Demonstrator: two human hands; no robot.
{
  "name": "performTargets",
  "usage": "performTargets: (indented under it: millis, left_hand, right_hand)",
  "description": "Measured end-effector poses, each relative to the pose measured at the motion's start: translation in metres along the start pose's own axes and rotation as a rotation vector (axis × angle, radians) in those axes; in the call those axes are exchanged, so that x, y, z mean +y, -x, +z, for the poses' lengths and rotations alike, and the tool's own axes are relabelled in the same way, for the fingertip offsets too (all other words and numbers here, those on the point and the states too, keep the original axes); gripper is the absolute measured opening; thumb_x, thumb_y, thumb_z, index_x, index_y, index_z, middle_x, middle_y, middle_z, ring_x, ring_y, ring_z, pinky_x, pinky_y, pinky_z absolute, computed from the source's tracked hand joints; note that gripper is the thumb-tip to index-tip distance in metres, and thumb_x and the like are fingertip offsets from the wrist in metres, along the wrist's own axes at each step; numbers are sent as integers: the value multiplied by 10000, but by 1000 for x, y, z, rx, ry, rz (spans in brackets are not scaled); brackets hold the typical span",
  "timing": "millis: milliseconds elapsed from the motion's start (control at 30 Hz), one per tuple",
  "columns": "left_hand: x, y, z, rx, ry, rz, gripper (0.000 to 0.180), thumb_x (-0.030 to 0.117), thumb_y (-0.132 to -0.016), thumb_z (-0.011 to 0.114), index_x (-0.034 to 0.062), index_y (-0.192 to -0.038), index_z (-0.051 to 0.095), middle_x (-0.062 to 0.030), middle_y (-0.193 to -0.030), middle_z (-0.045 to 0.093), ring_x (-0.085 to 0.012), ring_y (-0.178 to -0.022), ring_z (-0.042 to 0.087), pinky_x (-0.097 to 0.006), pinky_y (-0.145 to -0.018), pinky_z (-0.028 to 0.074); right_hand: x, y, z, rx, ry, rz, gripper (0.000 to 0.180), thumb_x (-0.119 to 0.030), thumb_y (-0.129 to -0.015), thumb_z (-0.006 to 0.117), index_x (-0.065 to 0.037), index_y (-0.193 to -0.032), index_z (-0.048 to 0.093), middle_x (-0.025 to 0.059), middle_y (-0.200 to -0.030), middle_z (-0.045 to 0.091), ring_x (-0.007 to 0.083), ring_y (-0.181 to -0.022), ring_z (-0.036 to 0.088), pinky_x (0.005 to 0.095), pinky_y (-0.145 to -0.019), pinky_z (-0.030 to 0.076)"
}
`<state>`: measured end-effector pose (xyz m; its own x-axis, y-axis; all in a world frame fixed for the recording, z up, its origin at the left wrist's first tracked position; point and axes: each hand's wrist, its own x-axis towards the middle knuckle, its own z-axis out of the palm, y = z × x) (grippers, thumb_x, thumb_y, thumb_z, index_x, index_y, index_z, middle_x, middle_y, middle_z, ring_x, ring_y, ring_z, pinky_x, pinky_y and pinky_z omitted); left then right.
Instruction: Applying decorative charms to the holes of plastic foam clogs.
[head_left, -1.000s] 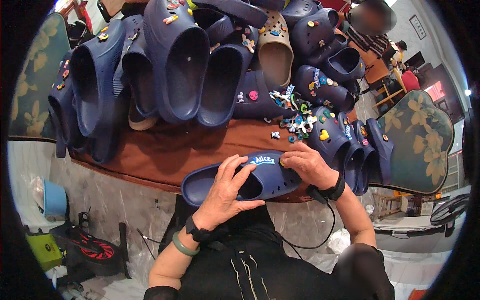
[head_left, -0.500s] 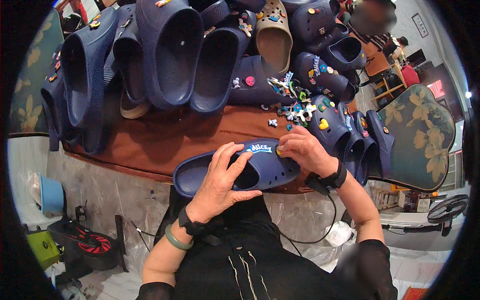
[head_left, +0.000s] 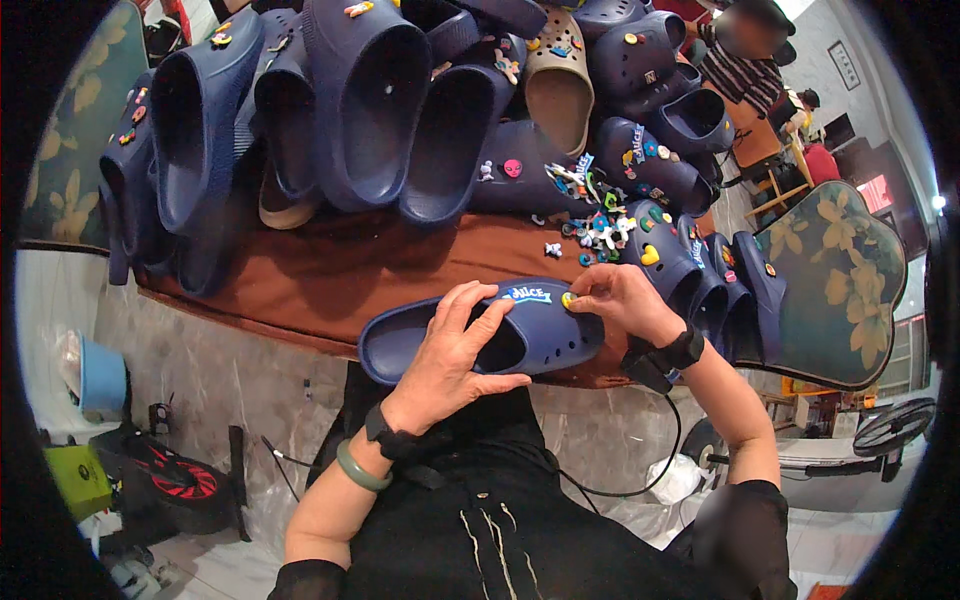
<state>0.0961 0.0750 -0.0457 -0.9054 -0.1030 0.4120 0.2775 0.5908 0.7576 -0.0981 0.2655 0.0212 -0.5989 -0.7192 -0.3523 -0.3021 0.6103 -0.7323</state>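
Observation:
A navy clog (head_left: 555,330) lies sideways before me at the near edge of the brown cloth, its toe to the right. My left hand (head_left: 445,350) grips it across the opening, fingers over the upper and thumb along the near side. A blue-and-white lettered charm (head_left: 526,295) sits on the upper. Toward the toe, my right hand (head_left: 630,305) pinches a small round yellow shoe charm (head_left: 568,300) against the clog; whether it is pushed into a hole I cannot tell. Just beyond is a pile of loose colourful charms (head_left: 605,230).
Several navy clogs (head_left: 360,110) crowd the back and left of the brown cloth (head_left: 320,265), with a beige clog (head_left: 558,95) among them. More decorated clogs (head_left: 665,265) stand at the right. A person (head_left: 745,60) is at the far right. A cable (head_left: 670,455) hangs near my right arm.
The view has shifted slightly. My right fingers have drawn back a little on the toe, so more of the yellow charm shows. My left hand keeps its grip on the clog.

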Motion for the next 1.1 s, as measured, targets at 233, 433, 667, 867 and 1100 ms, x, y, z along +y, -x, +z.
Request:
performTargets:
  millis: [233, 433, 667, 867, 1100]
  left_hand:
    - [0, -5, -1, 13, 17, 13, 855, 348, -647, 863, 87, -1370, 488, -156, -1373, 419, -365, -1307, 391, -462, -1067, 355]
    - [-4, -6, -2, 22, 17, 9, 859, 320, -632, 877, 83, -1362, 492, -153, -1365, 422, -365, -1289, 401, -464, -1068, 361]
    - [-5, -3, -3, 24, 18, 42, 853, 311, -625, 882, 82, -1351, 497, -155, -1363, 424, -366, -1287, 399, -467, -1072, 365]
    - [-1, -3, -3, 9, 24, 19, 850, 315, -630, 882, 82, -1351, 496, -160, -1356, 436, -377, -1292, 397, -475, -1080, 360]
    - [2, -7, 1, 7, 12, -106, 827, 306, -633, 879, 46, -1329, 514, -163, -1362, 433, -379, -1293, 395, -462, -1081, 364]
  right_hand:
    - [8, -19, -11, -114, 685, -626, 169, -128, -752, 727, -26, -862, 650, 123, -845, 626, 337, -869, 622, 412, -761, 504]
    - [-18, -23, -15, -211, 1013, -800, 203, -108, -741, 709, -57, -914, 615, 101, -915, 588, 302, -944, 599, 401, -806, 494]
    - [12, -41, -36, -126, 329, -483, 177, -153, -832, 724, -28, -950, 680, 98, -919, 659, 273, -863, 637, 345, -756, 500]
    - [44, -85, -13, 98, 268, -512, 146, -92, -835, 701, 3, -946, 688, 145, -911, 667, 290, -853, 653, 352, -749, 509]
    - [38, -57, -14, 313, 242, -531, 93, -67, -843, 677, -13, -917, 690, 150, -916, 666, 315, -856, 649, 367, -785, 518]
